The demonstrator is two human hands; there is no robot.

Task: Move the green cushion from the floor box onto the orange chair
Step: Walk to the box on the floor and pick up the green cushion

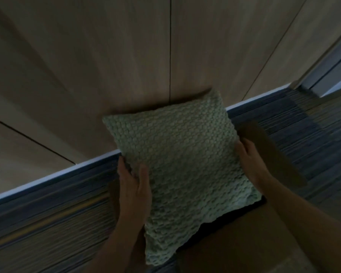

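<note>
The green cushion [182, 164], pale green with a bumpy knitted weave, fills the middle of the head view, held above the brown cardboard floor box [244, 239]. My left hand [133, 191] grips its left edge, thumb on the front face. My right hand [250, 160] clasps its right edge, fingers curled behind. One box flap [272, 152] sticks out to the right behind that hand. The cushion's lower corner hangs over the box's dark opening. The orange chair is not in view.
A light wooden panelled wall [126, 56] rises just behind the cushion, meeting a striped blue-grey carpet [47, 217] along a pale skirting line. At the upper right is a doorway or glass frame [331, 69]. The scene is dim.
</note>
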